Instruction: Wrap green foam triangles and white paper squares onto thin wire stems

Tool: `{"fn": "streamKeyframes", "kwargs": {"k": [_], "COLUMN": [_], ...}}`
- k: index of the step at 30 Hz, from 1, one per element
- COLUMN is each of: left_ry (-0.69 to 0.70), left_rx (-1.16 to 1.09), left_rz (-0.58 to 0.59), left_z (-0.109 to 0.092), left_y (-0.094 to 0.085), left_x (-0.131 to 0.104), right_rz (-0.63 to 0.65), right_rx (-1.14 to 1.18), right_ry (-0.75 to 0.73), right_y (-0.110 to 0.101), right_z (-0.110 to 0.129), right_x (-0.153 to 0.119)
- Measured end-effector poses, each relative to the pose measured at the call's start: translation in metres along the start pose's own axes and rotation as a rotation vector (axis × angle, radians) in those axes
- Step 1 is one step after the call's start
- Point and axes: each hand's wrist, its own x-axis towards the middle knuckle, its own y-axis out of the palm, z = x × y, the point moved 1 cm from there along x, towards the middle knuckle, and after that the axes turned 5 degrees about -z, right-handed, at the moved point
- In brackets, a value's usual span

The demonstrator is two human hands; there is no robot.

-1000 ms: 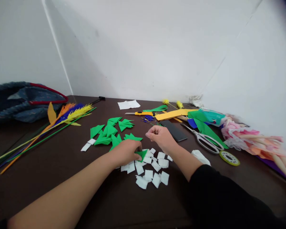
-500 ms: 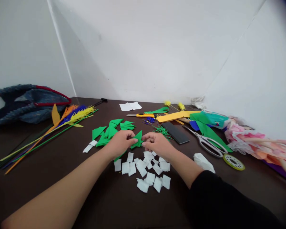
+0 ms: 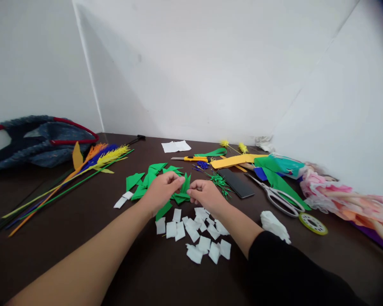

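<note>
My left hand (image 3: pixel 164 189) is closed, thumb and fingers pinching a folded green paper piece (image 3: pixel 185 185) that stands up in points between my hands. Right beside it, my right hand (image 3: pixel 207 195) has its fingers curled together at the paper's lower right edge; whether they grip it is too small to make out. More green paper pieces (image 3: pixel 150 173) lie in a loose pile behind and left of my left hand. Below my hands, several small white paper squares (image 3: pixel 191 229) are scattered on the dark brown table (image 3: pixel 166 280).
A utility knife (image 3: pixel 191 158) with its blade out, yellow paper strip (image 3: pixel 236 160), black phone-like slab (image 3: pixel 236 183), scissors (image 3: pixel 279 199) and tape roll (image 3: pixel 312 223) lie beyond and right. Dolls (image 3: pixel 335 189) rest far right. Paper stalks (image 3: pixel 73 182) and a denim bag (image 3: pixel 41 140) lie left.
The green paper between my hands has shifted from one flat pointed shape to several upright points. My hands stay close together, and the view has tilted slightly.
</note>
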Motion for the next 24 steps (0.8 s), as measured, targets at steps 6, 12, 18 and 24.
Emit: {"fn": "streamKeyframes", "kwargs": {"k": [6, 12, 18, 24], "left_ry": [-0.091, 0.132, 0.168, -0.007], "left_rx": [-0.081, 0.612, 0.312, -0.06], "left_rz": [0.08, -0.093, -0.027, 0.272], "left_z": [0.011, 0.026, 0.015, -0.004], "left_y": [0.004, -0.011, -0.01, 0.006], "left_x": [0.001, 0.012, 0.008, -0.008], "right_rz": [0.064, 0.149, 0.196, 0.203], "right_rx": [0.037, 0.191, 0.214, 0.078], "right_ry": [-0.048, -0.068, -0.05, -0.035], "right_y": [-0.001, -0.013, -0.023, -0.026], "right_z": [0.001, 0.002, -0.006, -0.008], "right_x": [-0.001, -0.007, -0.007, -0.005]}}
